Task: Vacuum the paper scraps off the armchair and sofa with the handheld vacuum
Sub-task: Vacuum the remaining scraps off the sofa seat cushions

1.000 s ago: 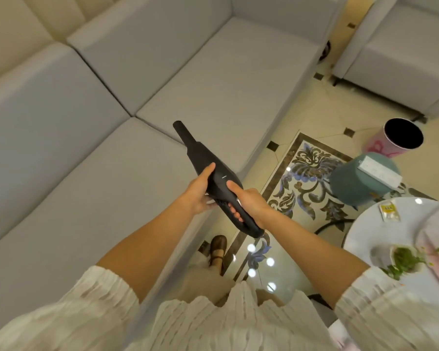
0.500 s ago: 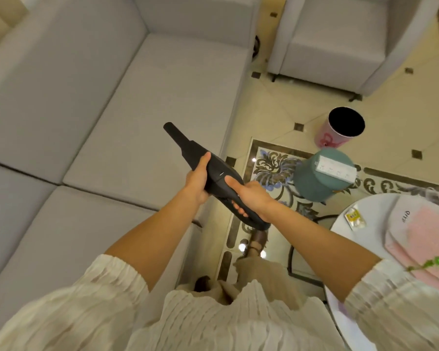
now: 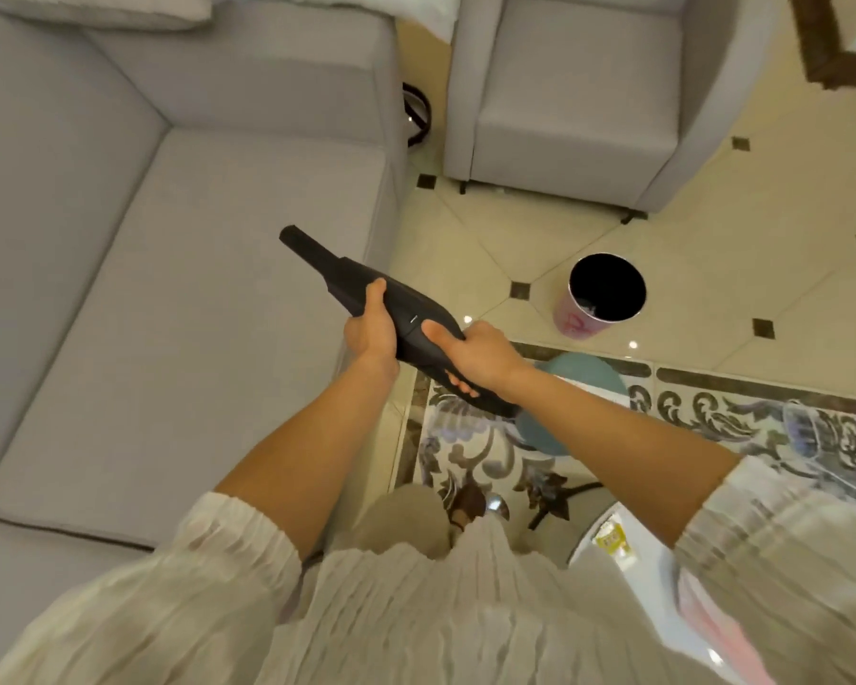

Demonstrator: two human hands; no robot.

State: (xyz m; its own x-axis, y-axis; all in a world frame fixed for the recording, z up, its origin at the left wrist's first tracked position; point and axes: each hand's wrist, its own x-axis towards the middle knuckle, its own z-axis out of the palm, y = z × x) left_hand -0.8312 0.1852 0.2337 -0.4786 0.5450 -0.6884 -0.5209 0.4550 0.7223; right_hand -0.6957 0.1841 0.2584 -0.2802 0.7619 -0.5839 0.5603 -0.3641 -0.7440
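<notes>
Nearest the camera are two white gathered sleeves [image 3: 228, 551], with bare forearms reaching forward from them. At the lower right, the edge of a round white table [image 3: 628, 575] shows, with a small yellow packet [image 3: 611, 541] lying near its rim.

The right hand [image 3: 480, 355] is wrapped round the rear handle of the black handheld vacuum [image 3: 396, 313], thumb laid along the top and fingers curled underneath. The left hand [image 3: 372, 328] grips the vacuum's body further forward, thumb up over its side. The vacuum is held in the air over the front right corner of the sofa [image 3: 169, 309] seat, tilted, its narrow nozzle pointing up and left over the cushion without touching it.

Below the right wrist, partly hidden by the arm, stands a teal stool [image 3: 584, 373] on the patterned floor inlay [image 3: 712, 412]. Further out on the cream tiles stands a pink waste bin [image 3: 606, 295] with a dark inside, well apart from the sofa.

Farthest off, the grey armchair [image 3: 579, 101] stands on the tiles just beside the sofa's right arm, a narrow gap between them. No scraps can be made out on the sofa seat or on the armchair seat.
</notes>
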